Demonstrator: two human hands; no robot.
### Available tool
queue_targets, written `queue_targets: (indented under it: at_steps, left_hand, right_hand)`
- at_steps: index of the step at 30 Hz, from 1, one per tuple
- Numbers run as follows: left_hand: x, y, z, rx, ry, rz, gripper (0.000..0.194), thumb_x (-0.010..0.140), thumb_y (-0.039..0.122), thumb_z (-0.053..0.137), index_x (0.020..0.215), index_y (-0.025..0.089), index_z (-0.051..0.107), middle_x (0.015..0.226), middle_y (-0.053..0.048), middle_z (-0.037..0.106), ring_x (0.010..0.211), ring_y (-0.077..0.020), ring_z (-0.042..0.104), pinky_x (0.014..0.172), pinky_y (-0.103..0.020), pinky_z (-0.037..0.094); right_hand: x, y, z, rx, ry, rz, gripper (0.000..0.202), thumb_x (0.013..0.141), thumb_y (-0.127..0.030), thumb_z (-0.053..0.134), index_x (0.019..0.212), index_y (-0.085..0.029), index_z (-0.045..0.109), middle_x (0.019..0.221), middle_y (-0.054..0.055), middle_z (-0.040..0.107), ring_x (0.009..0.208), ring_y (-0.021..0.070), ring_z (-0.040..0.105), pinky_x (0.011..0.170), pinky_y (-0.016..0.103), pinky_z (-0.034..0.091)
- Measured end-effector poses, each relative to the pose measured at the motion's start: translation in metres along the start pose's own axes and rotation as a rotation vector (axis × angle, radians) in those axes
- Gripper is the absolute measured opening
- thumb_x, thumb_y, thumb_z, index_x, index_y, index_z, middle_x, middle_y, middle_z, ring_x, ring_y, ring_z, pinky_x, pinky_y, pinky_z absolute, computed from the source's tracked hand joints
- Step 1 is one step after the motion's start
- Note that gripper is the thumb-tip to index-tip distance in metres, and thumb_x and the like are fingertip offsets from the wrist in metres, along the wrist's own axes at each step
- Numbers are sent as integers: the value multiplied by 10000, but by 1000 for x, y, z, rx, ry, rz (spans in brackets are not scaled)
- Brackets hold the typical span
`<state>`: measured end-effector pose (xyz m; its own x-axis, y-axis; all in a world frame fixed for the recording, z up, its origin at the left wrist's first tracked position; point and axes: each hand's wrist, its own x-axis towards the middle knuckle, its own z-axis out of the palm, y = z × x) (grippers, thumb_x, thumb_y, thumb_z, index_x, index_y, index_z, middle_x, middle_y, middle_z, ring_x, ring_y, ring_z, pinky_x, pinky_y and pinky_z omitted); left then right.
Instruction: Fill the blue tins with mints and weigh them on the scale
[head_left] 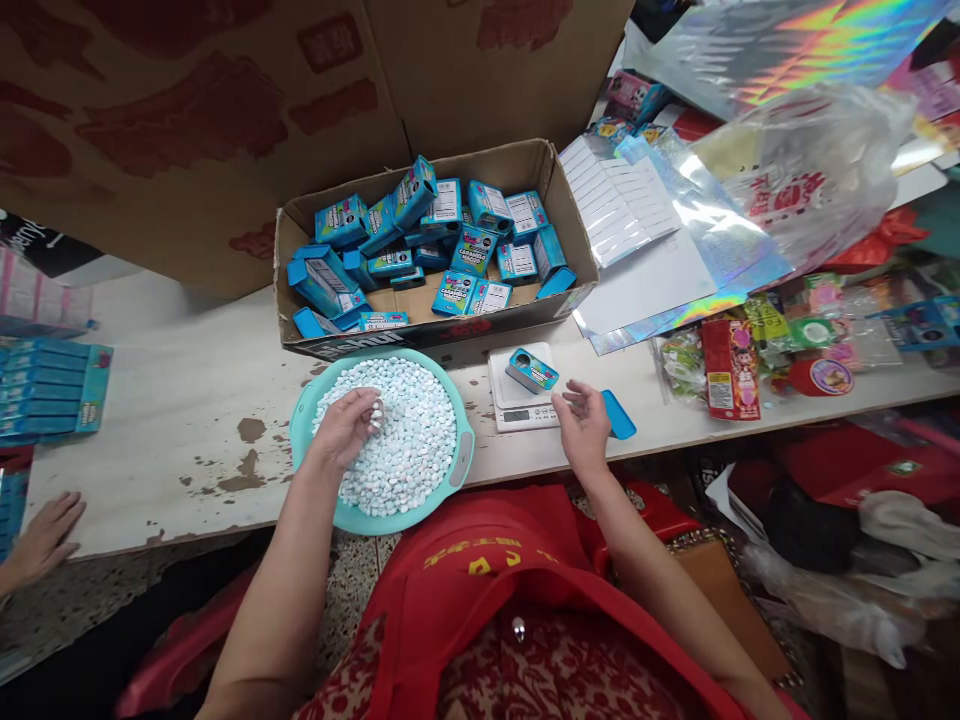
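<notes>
My left hand [346,428] is over the turquoise bowl [466,445], its fingers closed around a few small white candies [405,430] like those filling the bowl. Beside the digital scale [517,412], my right hand [583,425] is half curled with its fingers apart and nothing in it. An open blue tin [532,371] with a dark hole in its top lies on the scale's plate. Just right of that hand, a blue lid [619,415] rests on the table edge.
Behind the bowl stands a cardboard box [555,160] of blue tins [474,250]. Stacked blue packs [56,390] and another person's hand [49,540] are at the left. Clear and shiny sheets [652,290] and candy packets [727,370] lie at the right.
</notes>
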<state>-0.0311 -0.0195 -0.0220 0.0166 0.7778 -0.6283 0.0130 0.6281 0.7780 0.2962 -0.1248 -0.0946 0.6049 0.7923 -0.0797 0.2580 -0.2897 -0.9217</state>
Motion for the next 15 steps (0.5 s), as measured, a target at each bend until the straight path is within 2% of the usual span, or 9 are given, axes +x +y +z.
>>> queue_targets:
  at_steps: [2, 5, 9, 12, 15]
  left_hand:
    - [-2, -1, 0, -161, -21, -65, 269, 668, 324, 728, 842, 150, 619, 667, -5, 566, 519, -79, 490, 389, -148, 292]
    - [-4, 1, 6, -160, -53, -109, 217, 726, 290, 697, 838, 124, 613, 679, -27, 582, 497, -72, 489, 345, -129, 276]
    - [0, 13, 11, -307, -73, -211, 80, 761, 173, 638, 760, 126, 573, 629, -7, 528, 456, -42, 427, 314, -95, 227]
    - [5, 21, 12, -429, -20, -223, 96, 799, 181, 591, 729, 143, 537, 653, -18, 535, 501, -57, 476, 330, -90, 263]
    - [3, 22, 23, -297, 4, -255, 134, 785, 224, 610, 718, 138, 533, 643, -21, 544, 460, -50, 451, 336, -108, 251]
  right_hand:
    - [11, -8, 9, 15, 11, -54, 510, 782, -487, 641, 1180, -189, 527, 1207, 137, 553, 1035, 231, 582, 824, 386, 536]
    - [24, -14, 23, -10, -3, -138, 602, 727, -498, 700, 1208, -186, 517, 1220, 140, 537, 1086, 249, 558, 844, 389, 526]
    - [32, -17, 32, -81, -78, -157, 450, 737, -523, 677, 1027, -186, 604, 998, 85, 623, 942, 236, 602, 855, 402, 501]
    - [29, -26, 30, -109, -81, -189, 410, 757, -535, 660, 978, -191, 621, 941, 70, 638, 882, 229, 610, 825, 384, 499]
    - [17, -43, 25, -139, -95, -259, 370, 777, -518, 659, 980, -211, 624, 929, 64, 648, 876, 230, 618, 796, 362, 500]
